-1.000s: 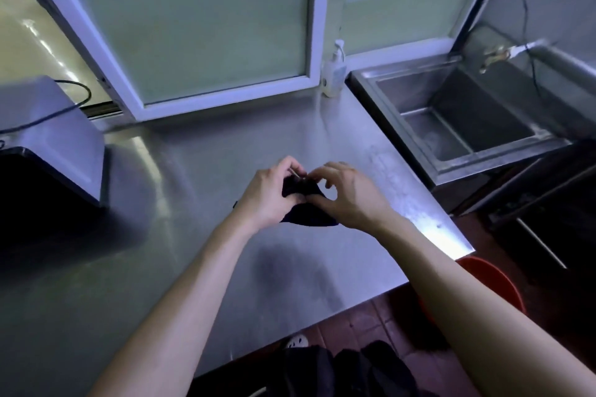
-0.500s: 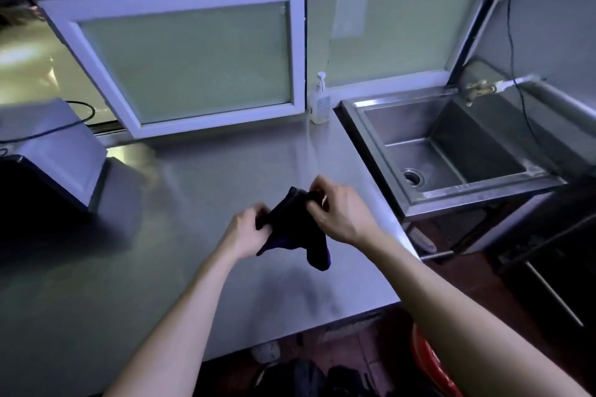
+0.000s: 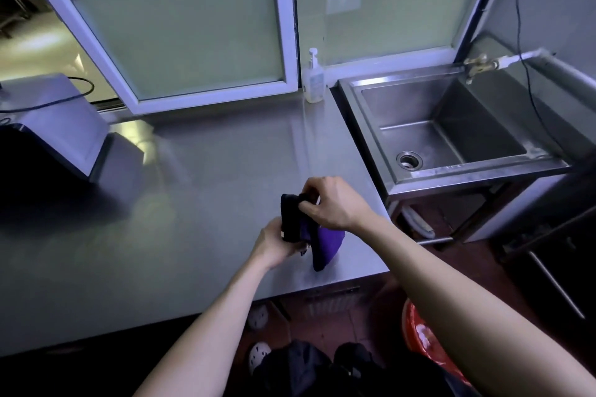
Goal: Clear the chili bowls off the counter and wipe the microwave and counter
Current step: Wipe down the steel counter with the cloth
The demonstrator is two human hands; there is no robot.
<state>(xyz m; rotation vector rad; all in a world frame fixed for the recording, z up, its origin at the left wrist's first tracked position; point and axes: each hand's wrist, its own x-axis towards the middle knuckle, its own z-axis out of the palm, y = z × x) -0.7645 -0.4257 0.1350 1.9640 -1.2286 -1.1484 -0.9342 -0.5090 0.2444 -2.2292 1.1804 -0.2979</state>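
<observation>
**Purple cloth held in both hands, wiping not yet begun**

Both hands hold a dark purple cloth (image 3: 324,245) just above the steel desk (image 3: 209,177), close to its front edge. The left hand (image 3: 275,243) grasps the lower, bunched part from beneath, with its fingers curled round it. The right hand (image 3: 333,205), just above and beyond the left, pinches the upper fold between thumb and fingertips. A loose corner hangs below the right wrist toward the desk; whether it touches the surface cannot be told.

No chili bowl is in view on the desk, so the clearing part of the task looks finished. The dark stretch far to the left of the left hand is hard to read, though.

The grey box with a cable, well to the left of the left hand and farther back, is probably the microwave (image 3: 54,126). Neither hand is near it. A sink (image 3: 451,126) lies beyond and to the right of the right hand, and a pump bottle (image 3: 313,80) stands straight beyond both hands.

Judging by the grip, the cloth is being gathered into a pad for wiping. On that reading, both the microwave and the desk are left to wipe, and the sheen on the steel does not show whether any of it has been wiped.
</observation>
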